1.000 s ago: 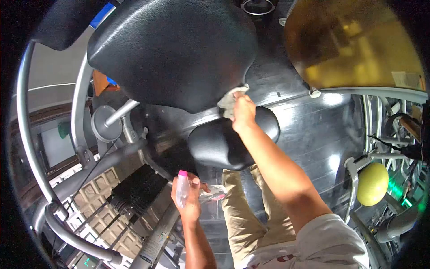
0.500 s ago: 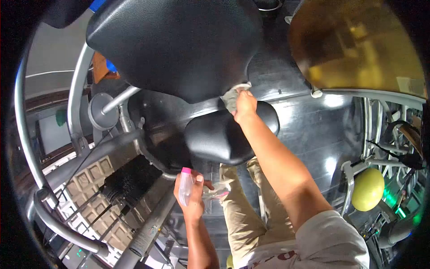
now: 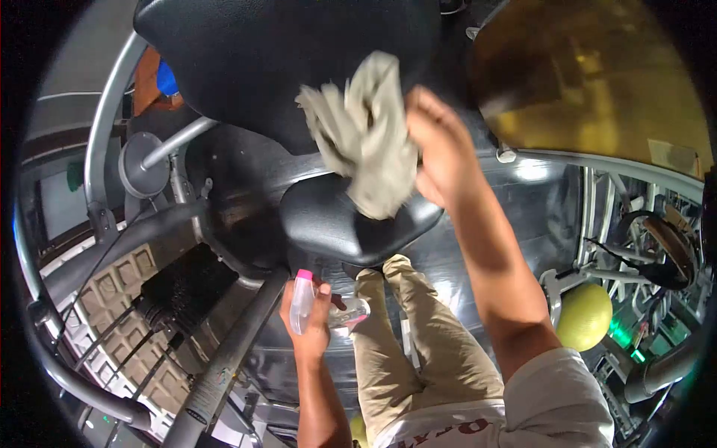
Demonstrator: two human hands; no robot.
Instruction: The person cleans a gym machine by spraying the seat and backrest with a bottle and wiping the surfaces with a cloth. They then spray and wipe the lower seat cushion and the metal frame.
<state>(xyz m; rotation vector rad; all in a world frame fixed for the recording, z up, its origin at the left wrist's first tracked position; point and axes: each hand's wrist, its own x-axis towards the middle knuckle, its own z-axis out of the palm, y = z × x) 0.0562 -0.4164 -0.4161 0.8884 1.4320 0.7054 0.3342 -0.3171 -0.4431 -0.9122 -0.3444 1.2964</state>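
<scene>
My right hand (image 3: 444, 145) is closed on a light grey-beige cloth (image 3: 381, 142), slightly blurred, which hangs folded in front of a large black padded backrest (image 3: 261, 67). Below the cloth is a smaller black padded seat (image 3: 328, 224). Lower left, my left hand (image 3: 310, 321) is wrapped round a translucent plastic bottle with a pink cap (image 3: 302, 302). A second clear container (image 3: 349, 313) sticks out to the right from the same hand; its kind is hard to make out.
Grey metal tubes of a gym machine (image 3: 231, 358) run along the left, beside a black weight stack (image 3: 187, 287). A yellow-green ball (image 3: 585, 317) rests in a rack at right. An amber panel (image 3: 590, 82) stands upper right, above dark floor (image 3: 515, 224).
My right hand has lifted the cloth off the lower edge of the backrest, and the cloth now hangs loosely spread. My left hand still grips the bottle. The view has shifted slightly.
</scene>
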